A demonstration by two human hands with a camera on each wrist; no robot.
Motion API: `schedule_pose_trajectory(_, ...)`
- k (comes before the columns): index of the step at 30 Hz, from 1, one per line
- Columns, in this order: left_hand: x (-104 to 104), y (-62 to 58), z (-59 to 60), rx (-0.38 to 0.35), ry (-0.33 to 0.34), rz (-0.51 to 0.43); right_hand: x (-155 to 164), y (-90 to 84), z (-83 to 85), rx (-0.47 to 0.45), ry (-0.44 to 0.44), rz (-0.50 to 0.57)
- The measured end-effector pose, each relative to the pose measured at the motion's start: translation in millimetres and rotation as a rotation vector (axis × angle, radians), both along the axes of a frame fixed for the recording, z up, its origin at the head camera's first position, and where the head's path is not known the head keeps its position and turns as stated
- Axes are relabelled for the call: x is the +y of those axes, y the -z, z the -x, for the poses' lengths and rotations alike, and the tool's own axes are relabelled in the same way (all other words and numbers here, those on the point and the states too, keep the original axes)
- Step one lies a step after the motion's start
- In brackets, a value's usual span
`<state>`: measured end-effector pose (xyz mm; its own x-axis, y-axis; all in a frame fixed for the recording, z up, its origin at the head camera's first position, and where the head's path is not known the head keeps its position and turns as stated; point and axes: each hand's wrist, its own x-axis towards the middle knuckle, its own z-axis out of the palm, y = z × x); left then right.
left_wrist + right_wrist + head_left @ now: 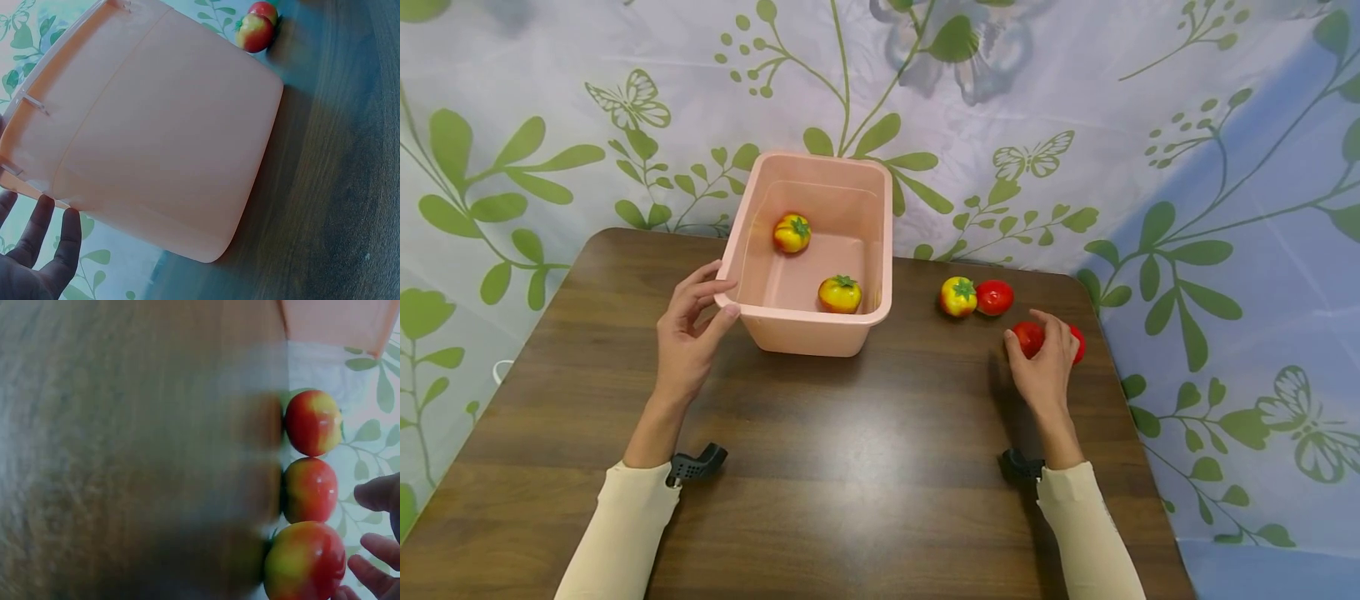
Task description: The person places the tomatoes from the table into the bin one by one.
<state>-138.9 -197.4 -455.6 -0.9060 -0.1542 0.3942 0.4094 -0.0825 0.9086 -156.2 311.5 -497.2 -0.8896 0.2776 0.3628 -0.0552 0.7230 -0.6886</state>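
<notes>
A pink plastic bin (882,250) stands at the back of the table with two yellow-and-red tomatoes inside, one at the back (792,233) and one at the front (840,295). My left hand (688,333) holds the bin's front-left corner, its thumb and fingers at the rim. On the right, my right hand (1047,358) is over a red tomato (1028,337), fingers spread around it. In the right wrist view, the fingertips are right at the side of the nearest tomato (304,562), while the thumb stands apart. Another red tomato (1078,343) is partly hidden behind this hand.
Right of the bin, a yellow tomato (958,297) and a red tomato (995,297) sit side by side. Patterned cloth (970,108) hangs behind the wooden table (850,467) and along its right side. Dark camera mounts (698,462) are worn on both wrists.
</notes>
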Motion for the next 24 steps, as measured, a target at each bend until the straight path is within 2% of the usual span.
schedule_pose_trajectory(15, 0, 1.0, 1.1, 0.011, 0.005, -0.011, 2, 14.2, 0.7, -0.128, 0.006, -0.003)
schedule_pose_trajectory(24, 0, 1.0, 0.3, 0.009, 0.009, -0.009, 0, 16.2, 0.2, -0.146, -0.005, -0.002)
